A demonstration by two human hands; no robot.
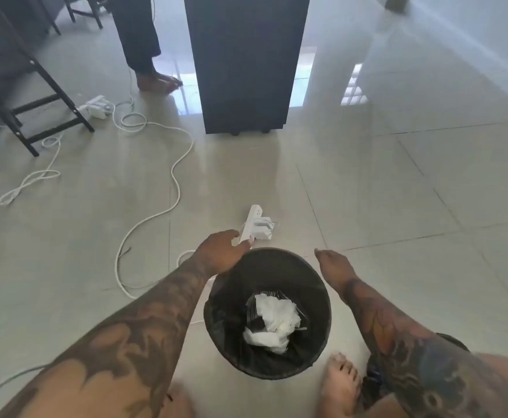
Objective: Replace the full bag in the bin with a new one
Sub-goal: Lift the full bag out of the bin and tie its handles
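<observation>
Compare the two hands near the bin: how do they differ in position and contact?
The left hand rests at the bin's far left rim; the right hand is beside the rim, apart from it. The left hand's fingers curl; the right hand's fingers stretch out flat. Both hold nothing.

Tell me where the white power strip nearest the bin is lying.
The power strip lies on the floor tiles just beyond the black bin, by the left hand at the bin's far-left rim.
</observation>
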